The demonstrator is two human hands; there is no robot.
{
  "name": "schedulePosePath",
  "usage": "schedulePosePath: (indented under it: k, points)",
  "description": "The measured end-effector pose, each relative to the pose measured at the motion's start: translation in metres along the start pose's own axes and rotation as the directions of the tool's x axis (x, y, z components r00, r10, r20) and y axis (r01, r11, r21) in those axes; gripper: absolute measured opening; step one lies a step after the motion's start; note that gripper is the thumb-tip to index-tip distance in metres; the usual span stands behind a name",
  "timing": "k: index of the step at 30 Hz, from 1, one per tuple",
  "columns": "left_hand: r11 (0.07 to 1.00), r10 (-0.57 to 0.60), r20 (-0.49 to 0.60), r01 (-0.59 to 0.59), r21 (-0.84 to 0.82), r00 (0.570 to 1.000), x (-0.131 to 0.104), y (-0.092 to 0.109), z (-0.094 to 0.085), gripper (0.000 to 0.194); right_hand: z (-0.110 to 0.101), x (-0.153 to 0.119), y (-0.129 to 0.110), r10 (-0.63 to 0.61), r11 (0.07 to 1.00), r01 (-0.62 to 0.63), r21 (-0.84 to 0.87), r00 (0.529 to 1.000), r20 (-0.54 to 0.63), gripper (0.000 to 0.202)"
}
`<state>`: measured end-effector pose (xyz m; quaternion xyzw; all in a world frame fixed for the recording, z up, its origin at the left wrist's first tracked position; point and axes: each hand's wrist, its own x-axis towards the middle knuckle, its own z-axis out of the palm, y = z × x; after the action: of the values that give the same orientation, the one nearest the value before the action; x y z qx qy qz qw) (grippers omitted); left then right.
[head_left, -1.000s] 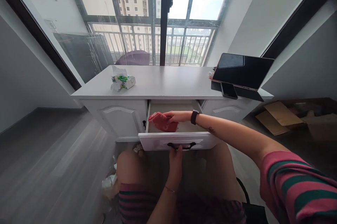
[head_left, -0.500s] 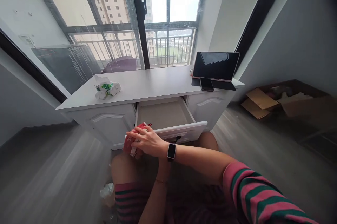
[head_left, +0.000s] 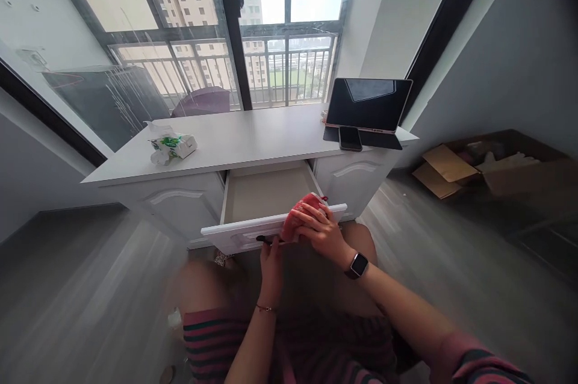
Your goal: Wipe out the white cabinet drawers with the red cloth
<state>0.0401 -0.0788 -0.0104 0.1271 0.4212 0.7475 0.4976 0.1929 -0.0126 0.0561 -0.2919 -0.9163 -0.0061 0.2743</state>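
Observation:
My right hand [head_left: 320, 232] holds a red patterned cloth [head_left: 292, 225], its fingers spread over the cloth at the right part of the drawer front. A small loop sticks out at the cloth's upper corner. Lower and to the left, my left hand [head_left: 271, 256] has its fingers closed at the dark drawer handle [head_left: 264, 239]. The white drawer [head_left: 235, 236] is pulled out of the cabinet, and its pale inside shows. My right wrist wears a watch, the left one a thin bracelet.
On the white cabinet top [head_left: 257, 134] lie a crumpled tissue pack [head_left: 174, 146], a phone [head_left: 350, 139] and a propped tablet [head_left: 368, 104]. An open cardboard box [head_left: 510, 176] stands on the floor at the right. My knees flank the drawer.
My right hand has moved right with the red cloth, from beyond the drawer's left end to its right part. My left hand, formerly mostly hidden beneath the right, is now at the handle.

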Motion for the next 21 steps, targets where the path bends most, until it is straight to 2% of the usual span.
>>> schedulePosePath:
  k: [4,7,9,13,15,18,19,20,21]
  points:
    - [0.997,-0.051,-0.001,0.051,0.055,0.999,0.002,-0.006,-0.007,0.031,0.006,-0.033,0.023,0.188,0.979,-0.192,-0.065,0.980,-0.063,0.034]
    - [0.997,-0.066,-0.006,0.067,0.032,0.998,0.003,-0.006,-0.003,0.031,0.033,-0.047,0.022,0.365,0.923,-0.380,-0.068,0.916,-0.166,0.034]
    - [0.998,-0.070,-0.015,0.070,0.003,0.997,0.004,-0.005,-0.001,0.032,0.059,-0.050,0.013,0.491,0.855,-0.518,-0.021,0.823,-0.286,0.033]
    - [0.995,-0.100,-0.033,0.099,-0.023,0.994,0.003,-0.003,0.003,0.035,0.103,-0.046,-0.013,0.662,0.709,-0.688,0.158,0.570,-0.488,0.032]
    - [0.994,-0.101,-0.054,0.100,-0.035,0.993,0.003,-0.002,0.004,0.036,0.116,-0.044,-0.024,0.724,0.640,-0.729,0.244,0.467,-0.508,0.034]
    - [0.997,-0.073,-0.101,0.071,-0.021,0.992,0.004,-0.002,0.006,0.036,0.131,-0.043,-0.035,0.809,0.532,-0.791,0.300,0.371,-0.455,0.047]
    - [0.998,-0.063,-0.117,0.063,0.004,0.991,0.004,-0.002,0.006,0.037,0.135,-0.043,-0.038,0.834,0.499,-0.819,0.283,0.365,-0.413,0.052]
    - [0.998,-0.051,-0.136,0.057,0.035,0.989,0.004,-0.002,0.006,0.037,0.139,-0.042,-0.041,0.842,0.507,-0.833,0.223,0.423,-0.335,0.057]
    - [0.996,-0.039,-0.152,0.051,0.074,0.988,0.004,-0.002,0.006,0.037,0.142,-0.040,-0.045,0.829,0.552,-0.822,0.142,0.521,-0.202,0.060]
